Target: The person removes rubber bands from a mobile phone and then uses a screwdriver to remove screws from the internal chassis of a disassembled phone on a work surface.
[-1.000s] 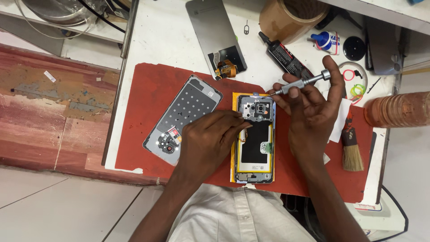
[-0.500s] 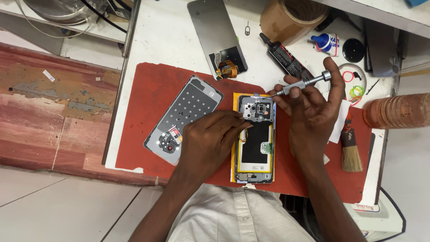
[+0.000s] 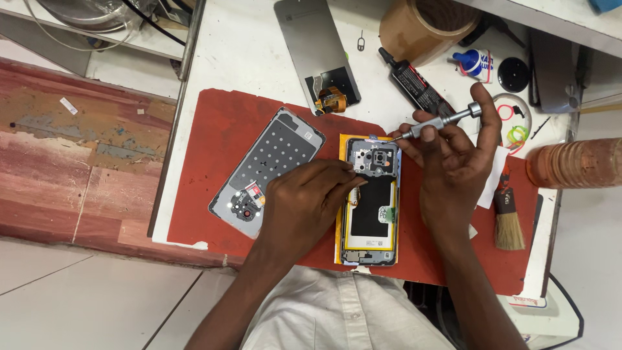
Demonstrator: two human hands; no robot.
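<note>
Little change since a second ago: left hand (image 3: 304, 201) still pins phone (image 3: 369, 201), right hand (image 3: 453, 162) gripping screwdriver (image 3: 440, 123) at its far edge.

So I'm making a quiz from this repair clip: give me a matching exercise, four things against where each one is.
Things:
1. screwdriver
2. back cover
3. brush
4. screen

Places:
A. off the mat, on the white table
B. in the right hand
C. mat's right edge
D. on the mat, beside the left hand

Pairs: 1-B, 2-D, 3-C, 4-A
</note>
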